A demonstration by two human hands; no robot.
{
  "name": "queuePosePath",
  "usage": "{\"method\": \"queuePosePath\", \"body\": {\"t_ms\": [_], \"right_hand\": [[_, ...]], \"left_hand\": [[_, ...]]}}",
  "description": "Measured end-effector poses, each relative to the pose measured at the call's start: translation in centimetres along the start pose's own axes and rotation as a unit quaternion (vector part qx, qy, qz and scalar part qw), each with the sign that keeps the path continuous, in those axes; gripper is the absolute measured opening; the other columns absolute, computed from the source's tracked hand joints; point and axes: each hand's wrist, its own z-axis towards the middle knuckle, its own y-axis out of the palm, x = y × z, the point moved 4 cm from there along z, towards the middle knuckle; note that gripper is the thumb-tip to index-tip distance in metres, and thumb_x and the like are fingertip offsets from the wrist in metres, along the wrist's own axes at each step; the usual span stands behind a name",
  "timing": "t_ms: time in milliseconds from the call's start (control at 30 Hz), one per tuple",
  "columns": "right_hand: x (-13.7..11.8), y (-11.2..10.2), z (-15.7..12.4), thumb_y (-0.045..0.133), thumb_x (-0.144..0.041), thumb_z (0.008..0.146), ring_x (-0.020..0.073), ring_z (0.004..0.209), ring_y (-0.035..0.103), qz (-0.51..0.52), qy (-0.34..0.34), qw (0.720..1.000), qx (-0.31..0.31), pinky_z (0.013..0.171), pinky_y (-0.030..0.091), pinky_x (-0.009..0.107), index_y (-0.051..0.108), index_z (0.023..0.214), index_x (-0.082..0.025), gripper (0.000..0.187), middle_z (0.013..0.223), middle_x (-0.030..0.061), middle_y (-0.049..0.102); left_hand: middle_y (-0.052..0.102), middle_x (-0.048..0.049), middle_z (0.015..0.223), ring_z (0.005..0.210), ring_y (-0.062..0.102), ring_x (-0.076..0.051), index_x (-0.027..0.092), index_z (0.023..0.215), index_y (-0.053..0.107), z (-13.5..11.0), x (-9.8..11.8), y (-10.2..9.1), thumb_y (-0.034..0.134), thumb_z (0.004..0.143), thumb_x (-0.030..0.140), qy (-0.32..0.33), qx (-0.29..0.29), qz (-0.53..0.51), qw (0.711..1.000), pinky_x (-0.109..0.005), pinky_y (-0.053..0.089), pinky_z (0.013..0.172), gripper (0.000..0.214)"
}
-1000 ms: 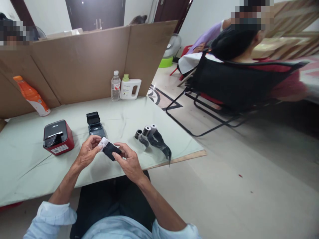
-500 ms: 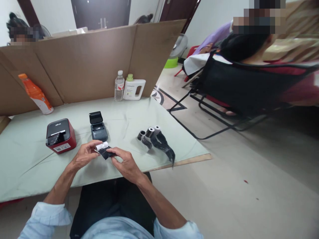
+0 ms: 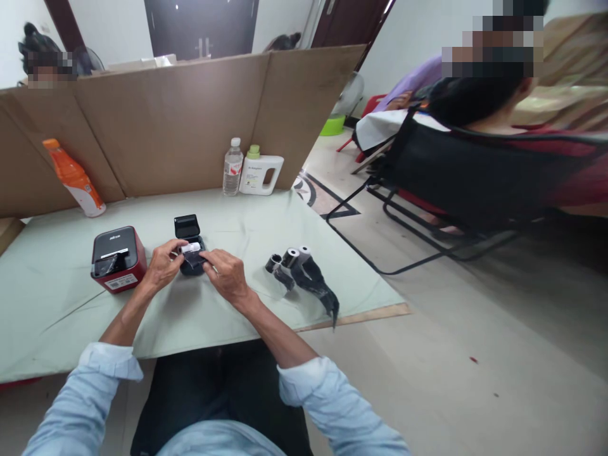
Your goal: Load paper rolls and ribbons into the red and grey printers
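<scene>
A small white paper roll (image 3: 191, 247) with a dark loose end is held between my two hands, over the small dark label printer (image 3: 192, 268). The printer's lid (image 3: 187, 225) stands raised at the back. My left hand (image 3: 164, 263) pinches the roll's left side with thumb and fingers. On the other side, my right hand (image 3: 225, 273) pinches the dark end of the paper. The roll hides most of the printer's bay; whether it touches the printer I cannot tell.
Left of my hands stands a red and black printer (image 3: 118, 258). Several small rolls with dark strips (image 3: 304, 272) lie to the right. Along the cardboard partition (image 3: 180, 126) are an orange bottle (image 3: 76, 178), a clear water bottle (image 3: 232, 168) and a white jug (image 3: 261, 171). A person sits in a black chair (image 3: 489, 171).
Both hands have moved forward, away from my body, carrying the paper roll from in front of the small printer to above its bay. The view has shifted slightly.
</scene>
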Motion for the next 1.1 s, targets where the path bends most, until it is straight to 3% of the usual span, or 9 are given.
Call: {"method": "queuePosePath", "body": {"t_ms": [133,333,667,867,1100], "right_hand": [[1.0,0.7,2.4,0.059,-0.016,0.100,0.0235,0.097,0.068,-0.021,0.011,1.000,0.003,0.085,0.055,0.033,0.080,0.108,-0.025,0.025,0.107,0.0098,0.072],[2.2,2.2,3.7,0.055,-0.014,0.101,0.0237,0.103,0.068,-0.011,-0.009,1.000,-0.017,0.090,0.054,0.033,0.077,0.105,-0.024,0.025,0.107,0.0089,0.074],[2.8,2.7,3.6,0.052,-0.014,0.101,0.0246,0.100,0.069,-0.004,-0.012,1.000,-0.012,0.091,0.053,0.034,0.076,0.105,-0.023,0.026,0.102,0.0090,0.076],[2.9,2.5,3.7,0.050,-0.015,0.101,0.0238,0.099,0.070,0.022,-0.012,1.000,-0.003,0.090,0.053,0.033,0.076,0.104,-0.021,0.027,0.101,0.0097,0.076],[3.3,2.9,4.0,0.053,-0.017,0.099,0.0213,0.093,0.071,0.045,0.018,0.999,0.002,0.085,0.054,0.030,0.075,0.106,-0.023,0.024,0.103,0.0068,0.077]], "left_hand": [[0.080,-0.0073,0.104,0.091,0.069,-0.021,0.019,0.107,0.080,2.4,-2.0,0.5,0.063,0.078,0.012,-0.003,0.001,0.039,0.999,-0.034,0.057,0.086,0.034],[0.082,-0.0070,0.098,0.100,0.070,-0.026,0.023,0.098,0.083,4.0,-3.8,1.3,0.071,0.075,0.013,-0.004,0.008,0.074,0.997,-0.040,0.056,0.095,0.027],[0.083,-0.0063,0.103,0.098,0.073,-0.025,0.024,0.096,0.086,4.3,-3.4,1.1,0.068,0.075,0.008,-0.009,-0.031,0.068,0.997,-0.039,0.057,0.096,0.032],[0.083,-0.0073,0.099,0.090,0.073,-0.024,0.020,0.100,0.086,4.3,-3.6,1.2,0.068,0.076,0.010,-0.020,-0.050,0.076,0.996,-0.034,0.057,0.087,0.031],[0.082,-0.0055,0.093,0.084,0.072,-0.020,0.017,0.103,0.084,4.8,-4.0,1.2,0.062,0.080,0.011,-0.032,-0.041,0.063,0.997,-0.031,0.057,0.085,0.032]]}}
